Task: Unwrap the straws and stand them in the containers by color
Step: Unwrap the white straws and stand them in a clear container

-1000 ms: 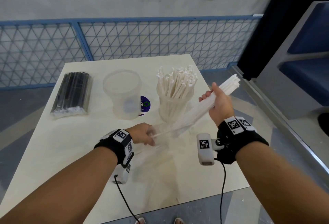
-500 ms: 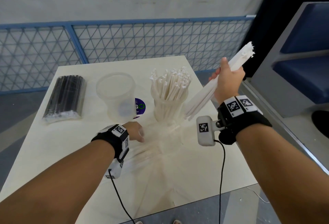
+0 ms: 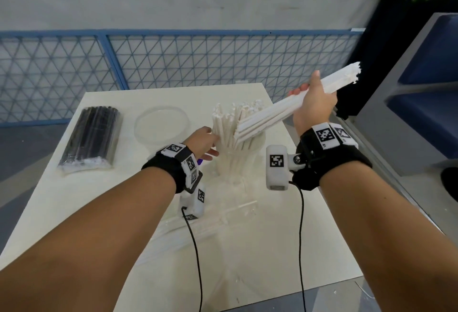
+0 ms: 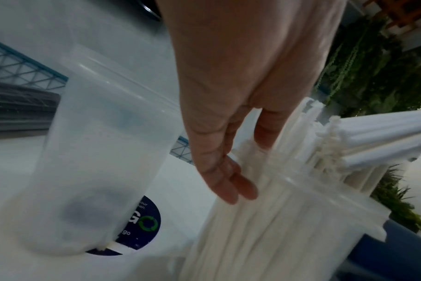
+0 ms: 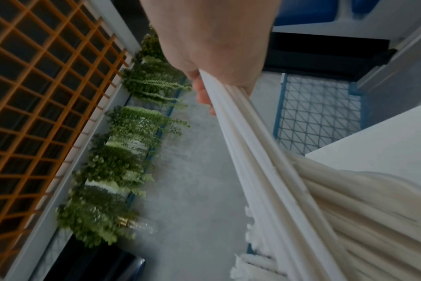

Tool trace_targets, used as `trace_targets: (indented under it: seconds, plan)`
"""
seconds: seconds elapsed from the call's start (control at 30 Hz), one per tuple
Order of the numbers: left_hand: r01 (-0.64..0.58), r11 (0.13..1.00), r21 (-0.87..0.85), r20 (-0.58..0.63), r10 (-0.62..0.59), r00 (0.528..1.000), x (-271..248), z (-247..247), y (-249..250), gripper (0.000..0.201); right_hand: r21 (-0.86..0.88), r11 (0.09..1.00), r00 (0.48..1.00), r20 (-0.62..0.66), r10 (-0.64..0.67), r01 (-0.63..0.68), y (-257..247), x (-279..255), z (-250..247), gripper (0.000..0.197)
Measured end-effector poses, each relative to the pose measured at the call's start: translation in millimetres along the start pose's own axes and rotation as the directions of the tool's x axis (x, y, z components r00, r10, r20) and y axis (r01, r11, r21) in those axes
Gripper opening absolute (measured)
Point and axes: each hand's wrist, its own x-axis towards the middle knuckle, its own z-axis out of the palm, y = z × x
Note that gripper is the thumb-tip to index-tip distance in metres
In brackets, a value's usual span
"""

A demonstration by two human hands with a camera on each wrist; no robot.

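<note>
Head cam: above and behind both forearms, angled forward and down over the table (image 3: pixel 285 249), blue mesh fence (image 3: pixel 173 64) behind; widest view, takes in both hands. Left wrist cam: close under the left hand (image 4: pixel 240 85), looks along the palm past the fingers, horizon tilted; empty clear container (image 4: pixel 96 142) and container of white straws (image 4: pixel 264 218) fill the frame. Right wrist cam: close under the right hand (image 5: pixel 212 38), pointing along the held bundle of white straws (image 5: pixel 264 171) toward wall plants (image 5: pixel 123 171). All three share the straw bundle and filled container.
</note>
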Motion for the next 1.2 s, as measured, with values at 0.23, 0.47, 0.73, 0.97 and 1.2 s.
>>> trace_targets:
  seconds: [0.23,0.47,0.73,0.97,1.2]
  plan:
    - [-0.012,0.981,-0.192,-0.009,0.011,1.000,3,0,-2,0.049,-0.460,0.862,0.852,0.520,0.068,0.211,42,-6,-6,0.008]
    - [-0.015,0.975,-0.221,-0.006,0.014,1.000,5,-2,-7,0.043,-0.741,0.599,0.762,0.566,0.314,0.303,94,18,-32,0.107]
    - [-0.016,0.970,-0.243,-0.015,0.013,1.000,3,-2,-6,0.041,-0.550,0.438,0.618,0.786,-0.015,0.711,64,0,3,0.052]
    - [-0.020,0.964,-0.265,-0.039,0.010,0.999,1,0,-6,0.046,-0.660,-0.052,0.662,0.742,0.105,0.749,79,-9,12,0.033]
    - [-0.017,0.961,-0.275,-0.023,0.011,1.000,1,0,-6,0.045,-0.627,0.397,0.693,0.720,-0.033,0.670,69,0,-10,0.096]
